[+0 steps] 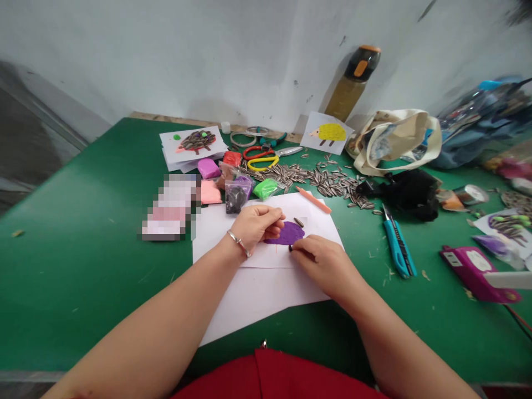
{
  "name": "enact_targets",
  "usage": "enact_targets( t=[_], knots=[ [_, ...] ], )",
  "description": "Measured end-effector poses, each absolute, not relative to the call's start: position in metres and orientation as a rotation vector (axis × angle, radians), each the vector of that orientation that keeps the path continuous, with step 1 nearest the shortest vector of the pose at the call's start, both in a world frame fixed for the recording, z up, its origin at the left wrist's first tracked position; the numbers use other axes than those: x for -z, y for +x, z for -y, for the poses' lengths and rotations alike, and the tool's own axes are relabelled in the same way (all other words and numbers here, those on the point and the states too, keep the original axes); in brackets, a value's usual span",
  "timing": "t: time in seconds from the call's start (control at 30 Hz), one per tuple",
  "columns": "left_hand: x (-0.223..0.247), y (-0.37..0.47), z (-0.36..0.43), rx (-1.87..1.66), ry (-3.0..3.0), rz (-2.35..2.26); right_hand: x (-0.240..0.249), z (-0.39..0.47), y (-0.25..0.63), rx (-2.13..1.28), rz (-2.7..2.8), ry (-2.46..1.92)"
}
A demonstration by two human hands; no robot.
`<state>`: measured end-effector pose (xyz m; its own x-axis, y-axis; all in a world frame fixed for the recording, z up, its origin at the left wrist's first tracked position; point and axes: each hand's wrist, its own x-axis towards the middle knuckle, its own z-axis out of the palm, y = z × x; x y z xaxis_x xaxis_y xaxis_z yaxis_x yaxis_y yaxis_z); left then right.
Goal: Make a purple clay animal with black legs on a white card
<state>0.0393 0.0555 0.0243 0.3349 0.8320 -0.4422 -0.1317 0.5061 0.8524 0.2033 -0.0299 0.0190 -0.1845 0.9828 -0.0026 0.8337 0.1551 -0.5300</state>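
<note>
A flat purple clay shape [291, 233] lies on a white sheet of paper [261, 293] in front of me. One sunflower seed [298, 222] rests at the shape's upper edge. My left hand [258, 224], a silver bangle at its wrist, is over the shape's left end, thumb and fingers pinched; whatever they hold is hidden. Close to the shape's lower right edge, my right hand [322, 260] pinches a small black piece [290, 249], too small to name surely. An orange crayon-like stick [313, 200] lies at the paper's upper right edge.
Clay packets, among them a green one [267, 188], sit behind the paper. Loose sunflower seeds [328, 180] and scissors [266, 158] lie farther back. A blue utility knife [398, 244] and a magenta device [477, 271] are to the right. A bottle [351, 83] leans against the wall.
</note>
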Motion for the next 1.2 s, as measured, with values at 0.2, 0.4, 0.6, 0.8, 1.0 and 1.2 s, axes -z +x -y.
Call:
enact_targets(
  t=[0.2,0.4,0.6,0.8,1.0,1.2],
  knots=[
    [-0.024,0.039,-0.056,-0.730,0.819,-1.032,-0.025,0.033,0.212,-0.649,2.122,-1.621],
    [-0.025,0.039,-0.056,-0.728,0.817,-1.030,-0.027,0.036,0.210,-0.570,2.285,-1.577],
    [-0.025,0.039,-0.056,-0.727,0.810,-1.027,-0.029,0.036,0.204,-0.466,2.385,-1.616],
    [-0.025,0.039,-0.056,-0.724,0.809,-1.041,-0.031,0.037,0.206,-0.572,2.310,-1.622],
    [-0.026,0.039,-0.056,-0.722,0.810,-1.047,-0.029,0.036,0.213,-0.657,2.223,-1.650],
    [-0.024,0.039,-0.056,-0.726,0.806,-1.042,-0.027,0.035,0.205,-0.501,2.382,-1.688]
  ],
)
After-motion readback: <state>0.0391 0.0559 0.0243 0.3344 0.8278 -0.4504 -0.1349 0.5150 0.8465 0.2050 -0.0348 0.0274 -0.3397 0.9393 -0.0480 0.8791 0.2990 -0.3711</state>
